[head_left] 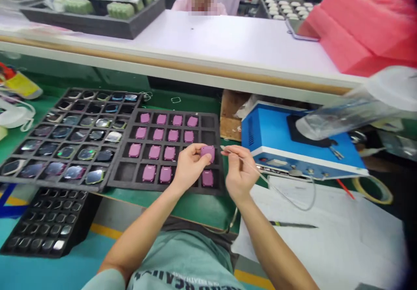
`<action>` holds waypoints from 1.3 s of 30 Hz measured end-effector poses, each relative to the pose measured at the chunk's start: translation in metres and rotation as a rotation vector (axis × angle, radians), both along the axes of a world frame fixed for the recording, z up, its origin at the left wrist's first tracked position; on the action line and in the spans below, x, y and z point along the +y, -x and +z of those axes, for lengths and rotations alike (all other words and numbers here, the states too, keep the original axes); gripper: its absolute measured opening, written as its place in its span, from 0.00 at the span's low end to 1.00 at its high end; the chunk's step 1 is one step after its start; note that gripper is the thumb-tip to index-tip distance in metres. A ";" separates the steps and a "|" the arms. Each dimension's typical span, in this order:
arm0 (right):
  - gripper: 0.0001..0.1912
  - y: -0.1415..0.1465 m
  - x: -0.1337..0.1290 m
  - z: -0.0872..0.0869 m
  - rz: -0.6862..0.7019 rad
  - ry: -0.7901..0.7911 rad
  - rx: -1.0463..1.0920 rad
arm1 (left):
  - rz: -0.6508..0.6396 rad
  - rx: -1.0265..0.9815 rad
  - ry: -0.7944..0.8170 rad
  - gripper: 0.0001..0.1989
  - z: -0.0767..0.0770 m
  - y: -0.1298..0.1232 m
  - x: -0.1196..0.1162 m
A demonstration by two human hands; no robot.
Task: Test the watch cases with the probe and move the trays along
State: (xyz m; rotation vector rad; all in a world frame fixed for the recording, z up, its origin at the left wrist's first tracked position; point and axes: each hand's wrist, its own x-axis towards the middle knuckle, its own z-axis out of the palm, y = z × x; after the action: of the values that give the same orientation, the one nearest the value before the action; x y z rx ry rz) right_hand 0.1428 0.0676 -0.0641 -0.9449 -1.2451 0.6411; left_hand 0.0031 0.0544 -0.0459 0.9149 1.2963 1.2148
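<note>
My left hand (190, 166) pinches a small purple watch case (207, 152) above the right part of a black foam tray (125, 172). Several similar purple cases (154, 152) lie in that tray's compartments. Just to the right, my right hand (241, 173) is closed around the end of a thin whitish tube (295, 206), like a dispenser pen. Its pale tip points left at the watch case, with a small gap between them. The tube loops back toward a blue and white machine (270, 127).
Left of the purple cases lies a tray with several dark watch faces (67, 152); another tray (48, 220) sits lower. White paper (312, 242), a black pen-like tool (293, 225) and a tape roll (373, 190) are at right. Across the raised shelf (228, 42) sits a person (200, 3).
</note>
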 end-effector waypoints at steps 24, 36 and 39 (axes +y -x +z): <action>0.13 -0.004 -0.002 -0.004 0.069 -0.090 -0.001 | 0.123 -0.145 -0.068 0.14 0.012 -0.018 0.001; 0.11 -0.005 -0.002 -0.004 0.055 -0.079 -0.023 | 0.109 -0.157 -0.061 0.14 0.014 -0.018 0.000; 0.11 -0.005 -0.002 -0.004 0.050 -0.079 -0.029 | 0.106 -0.159 -0.062 0.14 0.014 -0.018 0.001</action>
State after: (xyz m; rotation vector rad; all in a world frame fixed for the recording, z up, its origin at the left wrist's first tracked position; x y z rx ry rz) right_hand 0.1479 0.0655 -0.0678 -0.8624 -1.3138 0.6156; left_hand 0.0214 0.0553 -0.0317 0.7845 1.1979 1.3881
